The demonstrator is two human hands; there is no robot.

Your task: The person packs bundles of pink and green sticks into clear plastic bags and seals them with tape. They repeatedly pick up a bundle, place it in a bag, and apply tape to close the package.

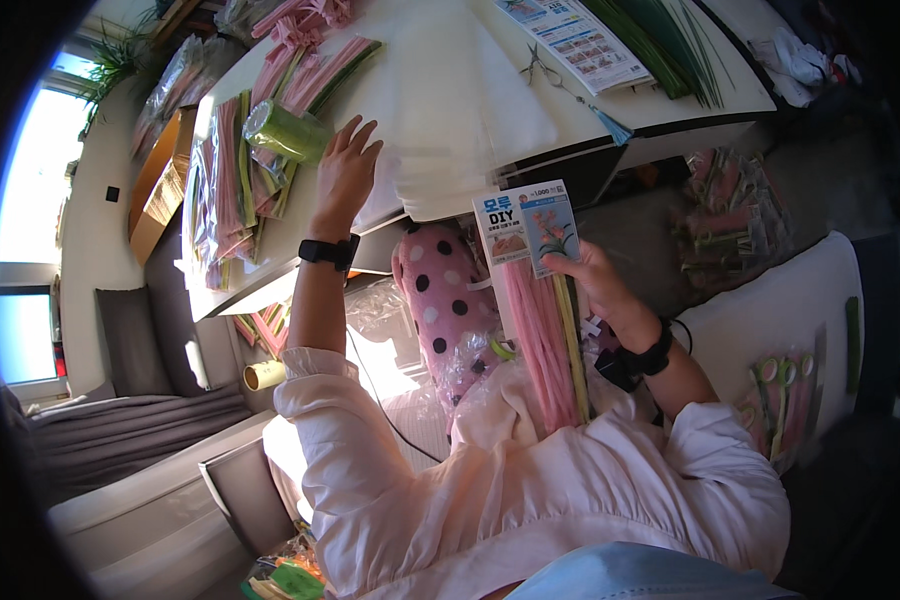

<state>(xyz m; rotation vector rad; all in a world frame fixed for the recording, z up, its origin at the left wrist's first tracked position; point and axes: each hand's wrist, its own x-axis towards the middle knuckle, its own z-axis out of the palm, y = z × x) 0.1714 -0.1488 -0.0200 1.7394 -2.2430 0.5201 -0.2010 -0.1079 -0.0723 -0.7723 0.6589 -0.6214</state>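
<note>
My right hand (604, 281) grips a printed cardboard header card (525, 229), its thumb pressed on the card's lower right corner. Below the card hangs a bundle of pink chenille stems (536, 345) with a few yellow-green ones (574, 345) along its right side. Over the table, my left hand (347, 176) has its fingers spread and holds nothing. Just beside it is a plastic-wrapped green roll (281, 133); whether the hand touches the roll cannot be told. Bagged pink and green stems (229, 172) lie under and around that roll.
Thread scissors (544, 71) with a blue tassel (611, 127) lie near the edge of the white table (450, 82). Printed cards (581, 45) and dark green stems (645, 52) sit behind them. A polka-dot pink cushion (446, 300) is below the table edge. More bagged bundles (780, 397) rest at right.
</note>
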